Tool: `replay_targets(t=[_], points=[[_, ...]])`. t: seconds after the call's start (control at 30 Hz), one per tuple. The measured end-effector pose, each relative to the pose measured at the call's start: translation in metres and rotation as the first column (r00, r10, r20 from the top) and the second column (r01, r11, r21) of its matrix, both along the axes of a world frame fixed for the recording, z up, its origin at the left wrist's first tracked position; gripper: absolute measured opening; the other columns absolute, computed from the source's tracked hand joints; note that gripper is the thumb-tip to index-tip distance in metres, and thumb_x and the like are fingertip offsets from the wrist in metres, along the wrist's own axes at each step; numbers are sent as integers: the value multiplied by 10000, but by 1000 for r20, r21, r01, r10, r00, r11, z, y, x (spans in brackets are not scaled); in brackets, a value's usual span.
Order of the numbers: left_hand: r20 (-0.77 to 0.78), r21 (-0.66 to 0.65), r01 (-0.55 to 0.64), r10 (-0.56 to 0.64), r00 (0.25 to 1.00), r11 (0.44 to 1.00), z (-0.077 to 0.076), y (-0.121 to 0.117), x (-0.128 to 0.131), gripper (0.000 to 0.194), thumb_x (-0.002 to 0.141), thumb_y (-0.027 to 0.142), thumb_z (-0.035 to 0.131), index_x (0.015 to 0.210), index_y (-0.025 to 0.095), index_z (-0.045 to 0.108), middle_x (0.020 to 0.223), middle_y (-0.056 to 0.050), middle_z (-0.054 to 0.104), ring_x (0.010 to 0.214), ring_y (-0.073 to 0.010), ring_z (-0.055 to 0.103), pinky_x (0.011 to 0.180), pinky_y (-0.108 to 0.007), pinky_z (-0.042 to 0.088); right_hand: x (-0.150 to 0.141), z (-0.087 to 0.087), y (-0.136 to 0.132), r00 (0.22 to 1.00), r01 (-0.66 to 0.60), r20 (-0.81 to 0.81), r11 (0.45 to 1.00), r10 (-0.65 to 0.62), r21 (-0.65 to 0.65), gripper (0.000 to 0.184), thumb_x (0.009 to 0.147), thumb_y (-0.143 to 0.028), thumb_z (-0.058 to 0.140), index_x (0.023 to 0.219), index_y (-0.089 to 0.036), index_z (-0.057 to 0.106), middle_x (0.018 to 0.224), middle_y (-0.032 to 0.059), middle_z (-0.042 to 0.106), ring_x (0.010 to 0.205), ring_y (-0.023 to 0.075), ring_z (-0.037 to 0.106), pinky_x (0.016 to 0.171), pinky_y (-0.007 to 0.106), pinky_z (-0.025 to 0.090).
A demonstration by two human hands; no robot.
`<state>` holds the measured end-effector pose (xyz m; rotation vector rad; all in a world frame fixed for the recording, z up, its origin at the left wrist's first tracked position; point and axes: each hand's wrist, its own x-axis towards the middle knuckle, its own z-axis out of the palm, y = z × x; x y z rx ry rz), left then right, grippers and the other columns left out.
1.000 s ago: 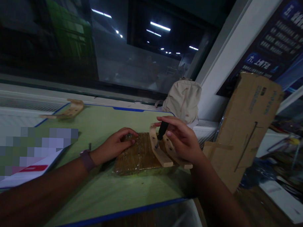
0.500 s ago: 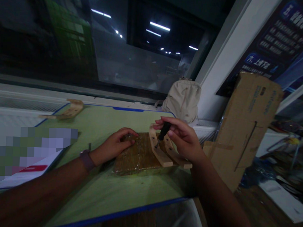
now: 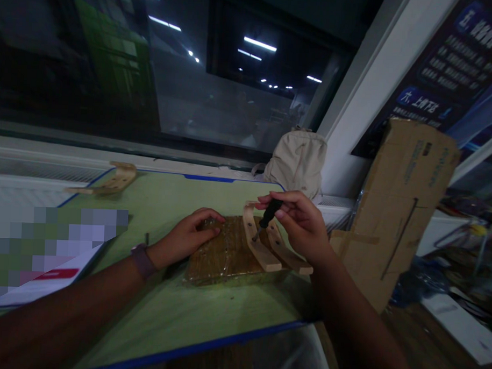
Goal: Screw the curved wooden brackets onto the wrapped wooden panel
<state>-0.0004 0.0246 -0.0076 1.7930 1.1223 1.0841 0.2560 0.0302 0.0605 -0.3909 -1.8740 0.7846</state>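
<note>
My right hand grips the black handle of a screwdriver between thumb and fingers. Its shaft slants down to a hole in the nearer of two curved wooden pieces. The second curved wooden piece lies alongside to the right. Both rest on a brown block wrapped in clear film or tape, with their front ends sticking out past its edge. My left hand lies on the block's left side, fingers apart and holding nothing.
The green tabletop has a blue edge. Another curved wooden piece lies at its far left corner. A partly blurred-out sheet is at left. A beige backpack and a large cardboard sheet stand behind and to the right.
The screwdriver's handle has tilted slightly to the right, and my right fingers have shifted a little around it. My left hand and the block stay put.
</note>
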Motion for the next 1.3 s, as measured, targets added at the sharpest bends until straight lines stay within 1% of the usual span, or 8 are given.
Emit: replay_targets(t=[0.23, 0.4, 0.47, 0.67, 0.87, 0.93, 1.13, 1.3], points=[[3, -13, -2, 2, 1000, 1000, 2, -1, 2, 202, 856, 339, 630, 1005, 218, 691, 975, -38, 683, 908, -232, 631, 830, -378, 500, 4, -6, 11, 957, 280, -95, 958, -274, 57, 344, 782, -294, 807, 998, -276, 540, 857, -33, 592, 724, 107, 630, 641, 235, 566], [6, -3, 7, -7, 1000, 1000, 3, -1, 1, 223, 854, 363, 629, 1006, 208, 685, 1051, -59, 678, 981, -253, 621, 883, -404, 483, 2, -5, 3, 996, 83, 4, 996, -84, 25, 244, 933, -338, 632, 1143, -278, 522, 1144, 58, 641, 1020, 178, 701, 847, 358, 603], [2, -12, 3, -3, 1000, 1000, 2, 0, 1, 235, 851, 373, 631, 1008, 206, 684, 1046, -64, 678, 979, -258, 621, 881, -411, 484, -2, -4, 2, 999, 37, -30, 999, -38, -25, 208, 947, -325, 613, 1110, -274, 494, 1121, 53, 677, 980, 169, 724, 833, 362, 615], [28, -38, 3, -2, 1000, 999, 0, 0, 1, 229, 848, 364, 641, 1013, 213, 688, 1032, -55, 684, 924, -238, 634, 837, -387, 504, 1, -9, 14, 918, 367, -140, 928, -372, -61, 456, 704, -309, 866, 924, -250, 471, 755, -70, 605, 627, 103, 657, 571, 226, 568], [40, -46, 7, -5, 999, 999, 2, -1, 1, 222, 852, 364, 652, 1008, 210, 689, 996, -47, 693, 948, -245, 640, 839, -381, 511, 0, -1, 3, 990, 84, -114, 996, -86, -21, 176, 945, -370, 615, 1019, -248, 511, 1056, 49, 718, 964, 182, 736, 838, 397, 622], [35, -31, 7, -6, 999, 1000, 1, -1, 1, 213, 853, 353, 649, 1005, 209, 690, 1016, -53, 692, 976, -250, 637, 863, -390, 507, -2, -1, 0, 994, 18, -107, 999, -21, -28, 140, 955, -320, 608, 1029, -256, 508, 1021, 33, 733, 926, 171, 742, 828, 391, 625], [22, -19, 5, -5, 1000, 1000, 1, 0, 1, 225, 858, 362, 638, 1011, 205, 686, 1048, -64, 672, 1006, -259, 619, 912, -420, 485, 5, -5, 8, 952, 292, -125, 949, -278, 118, 255, 814, -242, 785, 1016, -269, 631, 877, -24, 633, 766, 111, 656, 672, 247, 571], [4, -11, -10, 10, 1000, 1000, 4, -1, 2, 227, 844, 363, 639, 996, 202, 690, 1024, -61, 680, 969, -257, 619, 904, -427, 488, 4, 1, 3, 997, 24, -68, 999, -21, 40, 146, 950, -282, 617, 1094, -263, 613, 1118, 45, 696, 1038, 173, 708, 882, 374, 600]])
